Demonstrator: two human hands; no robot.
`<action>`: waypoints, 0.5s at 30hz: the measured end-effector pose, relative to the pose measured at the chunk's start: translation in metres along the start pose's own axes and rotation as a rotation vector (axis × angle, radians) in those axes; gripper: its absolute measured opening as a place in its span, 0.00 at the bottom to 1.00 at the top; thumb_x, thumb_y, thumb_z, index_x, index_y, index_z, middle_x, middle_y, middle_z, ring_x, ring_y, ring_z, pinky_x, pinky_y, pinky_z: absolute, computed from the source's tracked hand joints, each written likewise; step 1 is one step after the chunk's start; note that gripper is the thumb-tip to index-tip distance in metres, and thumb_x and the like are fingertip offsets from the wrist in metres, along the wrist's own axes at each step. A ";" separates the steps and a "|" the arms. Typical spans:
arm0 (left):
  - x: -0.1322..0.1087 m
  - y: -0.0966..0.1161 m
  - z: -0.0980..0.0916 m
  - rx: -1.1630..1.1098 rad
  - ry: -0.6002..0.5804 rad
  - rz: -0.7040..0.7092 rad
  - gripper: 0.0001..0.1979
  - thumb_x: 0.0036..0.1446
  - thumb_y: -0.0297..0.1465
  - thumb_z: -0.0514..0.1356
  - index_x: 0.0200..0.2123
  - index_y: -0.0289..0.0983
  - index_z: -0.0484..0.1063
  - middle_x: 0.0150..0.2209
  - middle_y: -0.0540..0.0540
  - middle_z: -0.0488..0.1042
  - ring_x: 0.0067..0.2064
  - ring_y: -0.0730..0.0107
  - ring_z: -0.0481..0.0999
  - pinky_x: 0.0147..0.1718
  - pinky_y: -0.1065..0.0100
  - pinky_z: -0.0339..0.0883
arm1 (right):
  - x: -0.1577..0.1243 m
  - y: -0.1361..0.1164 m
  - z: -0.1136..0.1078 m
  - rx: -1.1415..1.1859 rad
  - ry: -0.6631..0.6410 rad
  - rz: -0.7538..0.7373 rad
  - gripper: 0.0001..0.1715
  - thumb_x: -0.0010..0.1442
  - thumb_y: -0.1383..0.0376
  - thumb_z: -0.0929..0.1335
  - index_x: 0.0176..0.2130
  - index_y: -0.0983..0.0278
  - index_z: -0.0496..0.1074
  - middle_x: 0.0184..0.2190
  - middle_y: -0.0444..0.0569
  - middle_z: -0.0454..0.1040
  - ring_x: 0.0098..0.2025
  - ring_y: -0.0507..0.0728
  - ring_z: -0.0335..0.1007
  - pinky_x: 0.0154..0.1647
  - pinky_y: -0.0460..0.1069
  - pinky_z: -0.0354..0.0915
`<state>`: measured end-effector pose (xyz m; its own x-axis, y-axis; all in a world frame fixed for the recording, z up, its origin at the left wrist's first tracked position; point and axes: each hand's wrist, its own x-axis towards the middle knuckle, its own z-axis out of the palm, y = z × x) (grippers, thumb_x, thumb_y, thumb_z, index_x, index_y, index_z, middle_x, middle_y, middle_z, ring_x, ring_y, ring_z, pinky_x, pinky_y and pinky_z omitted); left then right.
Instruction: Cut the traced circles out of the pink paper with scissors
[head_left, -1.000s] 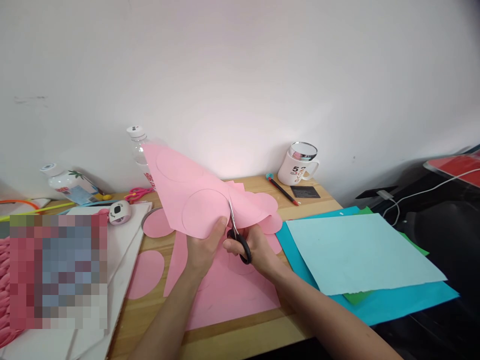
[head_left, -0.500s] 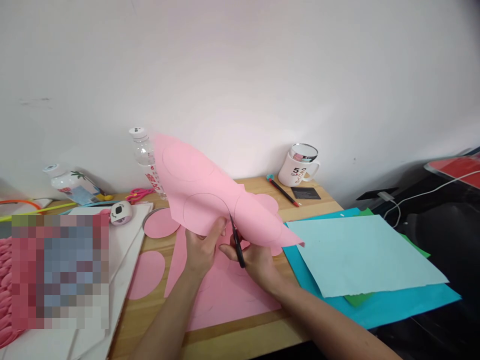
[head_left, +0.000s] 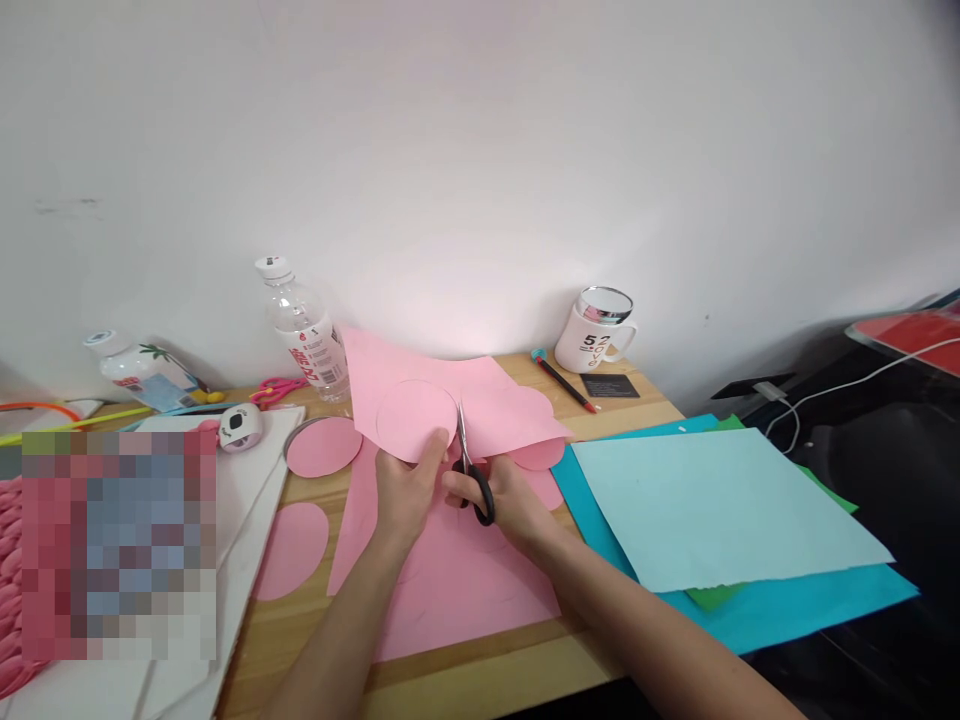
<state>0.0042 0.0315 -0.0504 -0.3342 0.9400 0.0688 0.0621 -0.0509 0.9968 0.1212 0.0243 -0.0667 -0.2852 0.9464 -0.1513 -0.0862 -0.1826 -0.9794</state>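
My left hand [head_left: 409, 490] pinches the lower edge of a pink paper sheet [head_left: 495, 400], thumb on top beside a drawn circle [head_left: 415, 418]. In my right hand [head_left: 510, 500] are black-handled scissors [head_left: 484, 495], fingers in the loops. Their blades point up and away, against the sheet along the right side of the circle. Beneath both hands lies another pink sheet [head_left: 457, 600] with faint pencil lines. Cut pink discs [head_left: 325, 447] rest on the table to the left, and more rounded pink pieces [head_left: 547, 487] show under the held sheet at the right.
A water bottle [head_left: 300, 335] and a white mug [head_left: 592, 335] stand near the wall. A black-and-red pencil [head_left: 566, 382] lies by a black card [head_left: 610, 386]. Blue and green sheets [head_left: 742, 510] are stacked right. At left are pink scissors [head_left: 281, 388] and white boards [head_left: 255, 500].
The held sheet has swung down and flattened, so its upper left corner is lower and the bottle shows more fully. The scissors' blades now show more, with their handles turned.
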 end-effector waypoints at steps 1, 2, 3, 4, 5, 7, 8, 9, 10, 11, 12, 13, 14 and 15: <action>0.000 0.000 0.000 0.031 0.017 0.010 0.12 0.45 0.33 0.63 0.16 0.36 0.67 0.17 0.51 0.71 0.22 0.72 0.72 0.21 0.73 0.65 | 0.001 0.001 -0.001 0.021 -0.020 0.019 0.22 0.46 0.53 0.74 0.21 0.65 0.65 0.18 0.42 0.65 0.22 0.51 0.58 0.26 0.48 0.57; 0.000 0.000 0.000 0.060 0.025 0.015 0.12 0.45 0.33 0.63 0.16 0.36 0.67 0.17 0.51 0.72 0.22 0.71 0.72 0.21 0.73 0.65 | 0.001 0.002 -0.001 0.059 -0.045 0.037 0.22 0.47 0.53 0.74 0.21 0.65 0.65 0.17 0.42 0.65 0.22 0.51 0.59 0.26 0.47 0.58; -0.001 -0.001 0.000 0.086 0.030 0.017 0.11 0.45 0.34 0.64 0.17 0.36 0.68 0.17 0.51 0.72 0.21 0.70 0.72 0.20 0.72 0.65 | 0.001 0.002 -0.002 0.109 -0.078 0.065 0.22 0.46 0.52 0.74 0.21 0.66 0.66 0.17 0.43 0.66 0.22 0.51 0.60 0.26 0.47 0.58; -0.001 -0.001 0.000 0.105 0.031 0.018 0.11 0.45 0.34 0.64 0.17 0.36 0.68 0.16 0.51 0.72 0.21 0.70 0.72 0.20 0.72 0.64 | 0.001 0.001 -0.002 0.165 -0.114 0.106 0.23 0.46 0.52 0.74 0.21 0.66 0.66 0.17 0.43 0.66 0.22 0.51 0.60 0.26 0.48 0.59; -0.001 -0.002 0.000 0.118 0.036 0.021 0.12 0.45 0.35 0.64 0.17 0.36 0.68 0.16 0.51 0.72 0.20 0.69 0.72 0.19 0.72 0.64 | 0.001 0.000 -0.002 0.224 -0.154 0.159 0.24 0.45 0.51 0.74 0.21 0.66 0.66 0.17 0.43 0.66 0.22 0.50 0.60 0.26 0.48 0.60; 0.000 -0.002 0.000 0.133 0.056 0.028 0.12 0.45 0.36 0.64 0.17 0.36 0.68 0.15 0.50 0.72 0.20 0.69 0.73 0.18 0.72 0.64 | 0.001 -0.003 -0.001 0.332 -0.230 0.252 0.26 0.43 0.48 0.74 0.20 0.66 0.66 0.17 0.42 0.65 0.22 0.50 0.60 0.27 0.49 0.62; 0.000 -0.002 0.000 0.140 0.062 0.030 0.13 0.46 0.36 0.64 0.17 0.36 0.68 0.15 0.50 0.72 0.20 0.69 0.73 0.18 0.72 0.64 | 0.000 -0.004 -0.001 0.372 -0.261 0.266 0.27 0.44 0.48 0.74 0.20 0.67 0.66 0.17 0.42 0.65 0.21 0.49 0.60 0.28 0.49 0.63; 0.000 -0.002 0.000 0.144 0.062 0.025 0.14 0.46 0.36 0.63 0.16 0.36 0.68 0.15 0.50 0.72 0.20 0.69 0.73 0.18 0.72 0.64 | 0.000 -0.004 0.000 0.389 -0.276 0.247 0.26 0.44 0.48 0.74 0.21 0.67 0.66 0.17 0.42 0.65 0.21 0.49 0.60 0.28 0.49 0.63; 0.000 -0.001 0.000 0.143 0.056 0.016 0.14 0.47 0.36 0.63 0.16 0.36 0.68 0.15 0.50 0.72 0.20 0.69 0.73 0.18 0.72 0.65 | -0.001 -0.004 0.000 0.382 -0.275 0.200 0.25 0.45 0.49 0.74 0.23 0.67 0.67 0.18 0.41 0.65 0.21 0.49 0.60 0.27 0.48 0.63; 0.000 -0.001 -0.001 0.137 0.049 0.007 0.14 0.47 0.36 0.63 0.16 0.35 0.69 0.15 0.49 0.73 0.20 0.68 0.73 0.19 0.71 0.65 | -0.001 -0.004 0.001 0.356 -0.263 0.139 0.23 0.47 0.50 0.74 0.26 0.67 0.68 0.18 0.41 0.66 0.21 0.49 0.61 0.26 0.47 0.62; 0.000 0.000 -0.001 0.127 0.046 0.003 0.13 0.47 0.36 0.62 0.16 0.35 0.70 0.16 0.48 0.74 0.20 0.68 0.74 0.19 0.71 0.66 | -0.001 -0.003 0.001 0.321 -0.248 0.082 0.22 0.48 0.52 0.74 0.30 0.66 0.69 0.18 0.40 0.66 0.22 0.49 0.62 0.25 0.47 0.60; -0.001 0.001 -0.001 0.115 0.050 0.007 0.13 0.47 0.36 0.63 0.17 0.35 0.71 0.17 0.48 0.75 0.21 0.67 0.75 0.20 0.71 0.67 | -0.001 -0.003 0.001 0.285 -0.234 0.041 0.21 0.48 0.53 0.74 0.34 0.66 0.69 0.19 0.40 0.66 0.22 0.49 0.63 0.25 0.46 0.59; -0.001 0.002 -0.001 0.103 0.060 0.014 0.12 0.47 0.35 0.63 0.18 0.35 0.72 0.18 0.47 0.76 0.22 0.67 0.75 0.21 0.71 0.68 | -0.001 -0.002 0.001 0.257 -0.225 0.019 0.22 0.49 0.54 0.74 0.37 0.65 0.69 0.19 0.39 0.67 0.22 0.50 0.63 0.24 0.46 0.58; -0.001 0.003 -0.001 0.093 0.066 0.020 0.11 0.47 0.35 0.63 0.18 0.35 0.72 0.19 0.47 0.76 0.22 0.67 0.76 0.21 0.71 0.68 | -0.001 -0.002 0.001 0.240 -0.219 0.015 0.23 0.49 0.54 0.74 0.40 0.64 0.68 0.19 0.38 0.66 0.22 0.50 0.64 0.24 0.46 0.58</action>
<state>0.0036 0.0300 -0.0475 -0.3934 0.9145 0.0941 0.1557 -0.0346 0.9872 0.1209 0.0235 -0.0645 -0.4843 0.8683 -0.1076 -0.2954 -0.2781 -0.9140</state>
